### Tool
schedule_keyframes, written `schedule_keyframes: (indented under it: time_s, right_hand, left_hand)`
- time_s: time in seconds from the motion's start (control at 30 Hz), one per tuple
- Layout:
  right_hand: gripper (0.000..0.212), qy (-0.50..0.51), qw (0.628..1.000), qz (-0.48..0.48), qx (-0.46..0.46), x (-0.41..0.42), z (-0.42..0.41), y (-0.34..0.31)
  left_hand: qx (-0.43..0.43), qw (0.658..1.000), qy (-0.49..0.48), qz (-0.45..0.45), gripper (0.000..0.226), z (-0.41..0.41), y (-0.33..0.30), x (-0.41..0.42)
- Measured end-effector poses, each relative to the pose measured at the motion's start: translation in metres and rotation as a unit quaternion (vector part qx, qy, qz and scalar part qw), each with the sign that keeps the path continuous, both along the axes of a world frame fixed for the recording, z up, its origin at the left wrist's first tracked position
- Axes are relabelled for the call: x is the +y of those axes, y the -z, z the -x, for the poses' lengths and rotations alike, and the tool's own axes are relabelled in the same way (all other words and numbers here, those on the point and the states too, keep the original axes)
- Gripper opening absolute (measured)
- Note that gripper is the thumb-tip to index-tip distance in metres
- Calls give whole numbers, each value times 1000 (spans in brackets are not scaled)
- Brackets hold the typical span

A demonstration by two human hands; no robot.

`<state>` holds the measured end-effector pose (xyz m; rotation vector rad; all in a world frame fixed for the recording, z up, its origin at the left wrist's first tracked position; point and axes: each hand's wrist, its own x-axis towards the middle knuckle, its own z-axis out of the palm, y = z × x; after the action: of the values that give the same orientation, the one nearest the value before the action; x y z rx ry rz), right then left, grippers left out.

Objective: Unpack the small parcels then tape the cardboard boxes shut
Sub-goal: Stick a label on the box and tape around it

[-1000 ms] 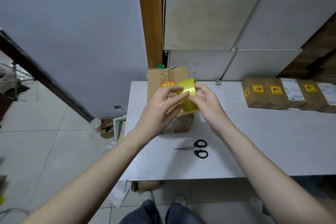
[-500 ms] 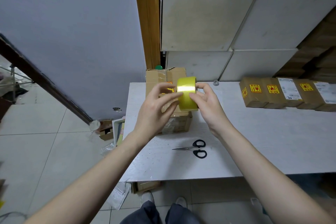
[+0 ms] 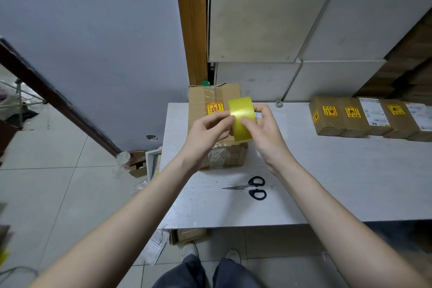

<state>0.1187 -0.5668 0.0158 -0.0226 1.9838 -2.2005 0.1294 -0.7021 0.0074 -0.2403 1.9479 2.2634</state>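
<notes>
A roll of yellow tape is held up over a cardboard box at the back left of the white table. My right hand grips the roll, fingers through its core and thumb on its outer face. My left hand touches the roll's left edge with thumb and fingertips pinched against the tape surface. The box bears a red and yellow sticker and old clear tape. A row of several small brown parcels lies at the back right of the table.
Black-handled scissors, shut, lie on the table in front of the box. White panels and stacked cartons stand behind the table. Left of the table, on the tiled floor, lie small boxes and plastic scraps. Another carton sits under the table.
The tape roll has been turned in my hands so its broad yellow face points toward me. My left fingers slid onto the roll's left edge. Box and scissors have not moved.
</notes>
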Motion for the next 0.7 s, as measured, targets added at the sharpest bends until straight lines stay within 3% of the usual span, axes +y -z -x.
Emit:
schedule_keyframes:
  time_s: [0.3, 0.5, 0.7]
  right_hand:
    - [24, -25, 999, -20, -9, 2, 0, 0]
    - [22, -2, 1000, -9, 6, -3, 3, 1]
    - [18, 35, 998, -43, 15, -7, 6, 5]
  left_hand:
    - [-16, 998, 31, -48, 29, -2, 1, -2]
    - [-44, 993, 19, -104, 17, 1, 2, 3]
    - [-36, 997, 8, -69, 17, 2, 3, 5]
